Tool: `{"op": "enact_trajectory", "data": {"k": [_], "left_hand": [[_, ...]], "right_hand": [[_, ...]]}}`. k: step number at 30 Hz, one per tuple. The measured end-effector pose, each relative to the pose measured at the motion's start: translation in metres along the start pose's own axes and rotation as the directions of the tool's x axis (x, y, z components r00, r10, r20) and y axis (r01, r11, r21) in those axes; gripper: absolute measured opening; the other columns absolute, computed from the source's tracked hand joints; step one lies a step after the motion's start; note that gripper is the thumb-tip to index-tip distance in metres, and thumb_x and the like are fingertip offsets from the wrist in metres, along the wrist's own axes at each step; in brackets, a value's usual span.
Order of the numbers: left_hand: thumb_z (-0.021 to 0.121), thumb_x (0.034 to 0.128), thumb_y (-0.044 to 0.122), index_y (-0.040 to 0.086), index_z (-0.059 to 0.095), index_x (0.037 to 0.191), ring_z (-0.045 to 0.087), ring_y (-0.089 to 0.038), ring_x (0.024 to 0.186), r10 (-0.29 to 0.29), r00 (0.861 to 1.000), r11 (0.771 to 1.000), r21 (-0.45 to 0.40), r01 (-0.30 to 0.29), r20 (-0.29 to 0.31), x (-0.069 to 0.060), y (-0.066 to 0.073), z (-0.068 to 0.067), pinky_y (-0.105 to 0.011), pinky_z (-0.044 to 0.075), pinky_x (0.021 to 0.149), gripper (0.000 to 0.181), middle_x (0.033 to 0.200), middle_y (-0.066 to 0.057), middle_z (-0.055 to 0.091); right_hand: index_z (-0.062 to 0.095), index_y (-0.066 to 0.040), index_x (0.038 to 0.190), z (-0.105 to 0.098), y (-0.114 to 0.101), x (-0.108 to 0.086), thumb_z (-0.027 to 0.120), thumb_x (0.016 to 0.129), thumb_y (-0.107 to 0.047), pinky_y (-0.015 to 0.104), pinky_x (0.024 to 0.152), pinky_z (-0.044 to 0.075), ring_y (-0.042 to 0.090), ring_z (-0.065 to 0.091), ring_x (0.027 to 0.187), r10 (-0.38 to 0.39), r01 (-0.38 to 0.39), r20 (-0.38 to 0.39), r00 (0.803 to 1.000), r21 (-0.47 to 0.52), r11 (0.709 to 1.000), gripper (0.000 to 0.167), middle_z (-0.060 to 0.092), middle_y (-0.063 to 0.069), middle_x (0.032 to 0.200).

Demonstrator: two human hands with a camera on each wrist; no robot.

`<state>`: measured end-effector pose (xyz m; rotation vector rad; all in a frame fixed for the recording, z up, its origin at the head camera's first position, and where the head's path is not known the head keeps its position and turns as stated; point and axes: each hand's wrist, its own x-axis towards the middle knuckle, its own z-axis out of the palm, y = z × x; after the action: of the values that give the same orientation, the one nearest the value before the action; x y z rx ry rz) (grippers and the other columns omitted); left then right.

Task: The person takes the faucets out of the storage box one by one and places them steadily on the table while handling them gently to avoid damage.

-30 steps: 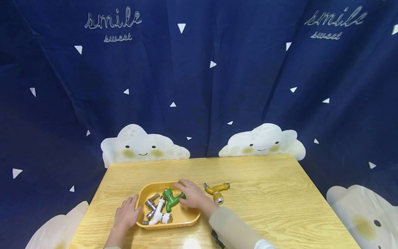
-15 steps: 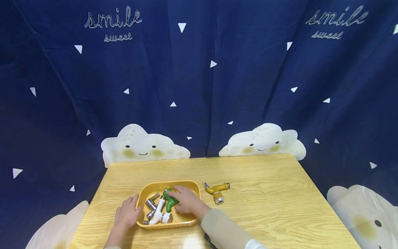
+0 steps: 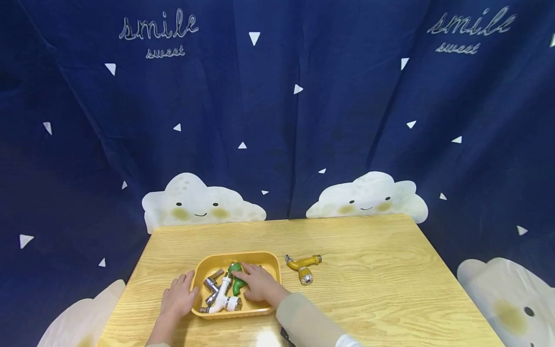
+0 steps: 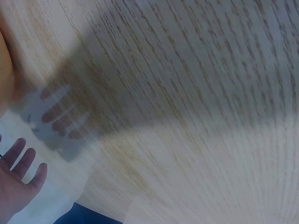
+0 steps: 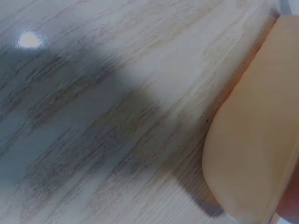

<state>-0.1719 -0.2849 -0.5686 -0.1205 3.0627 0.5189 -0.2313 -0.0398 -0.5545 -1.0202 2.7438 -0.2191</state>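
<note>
A yellow plastic basin holds a green tap, a white tap and a grey metal tap. My right hand reaches into the basin and grips the green tap by its body, with fingers across it and thumb by the spout; the tap's right end is hidden under the hand. My left hand rests at the basin's left rim, its fingers extended. The left wrist view catches a hand with loose, spread fingers. A dark yellow tap lies on the table, right of the basin.
The basin stands toward the left front of a wooden table. Behind it hangs a dark blue curtain with clouds and triangles. The basin's outer wall fills the right side of the right wrist view.
My right hand has moved left from the basin's right side onto the green tap's body. The left hand and the other taps look unmoved.
</note>
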Motion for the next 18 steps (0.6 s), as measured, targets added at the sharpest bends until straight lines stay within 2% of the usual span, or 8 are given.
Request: {"op": "enact_trajectory", "data": {"k": [9,18], "left_hand": [[0.044,0.091,0.029,0.0,0.034,0.137,0.04,-0.043,0.115,-0.004,1.0,1.0,0.002,0.004,0.018,0.0011,0.0002,-0.0001,-0.065,0.033,0.089,0.055,0.128,-0.025,0.043],[0.044,0.0916,0.029,0.0,0.034,0.137,0.039,-0.044,0.116,-0.002,1.0,1.0,-0.007,0.002,0.007,0.0003,-0.0003,-0.0001,-0.067,0.032,0.09,0.055,0.129,-0.025,0.042]], "right_hand": [[0.026,-0.039,0.143,0.0005,-0.0011,0.0,0.061,0.084,-0.03,0.031,0.108,0.028,0.022,0.039,0.126,0.024,-0.021,0.035,0.999,-0.093,0.995,0.069,0.05,0.004,0.128],[0.035,-0.037,0.139,0.0037,0.0007,-0.0003,0.064,0.081,-0.024,0.026,0.087,0.045,0.016,0.055,0.097,0.026,-0.032,-0.046,0.999,-0.128,0.991,0.066,0.057,0.003,0.104]]}}
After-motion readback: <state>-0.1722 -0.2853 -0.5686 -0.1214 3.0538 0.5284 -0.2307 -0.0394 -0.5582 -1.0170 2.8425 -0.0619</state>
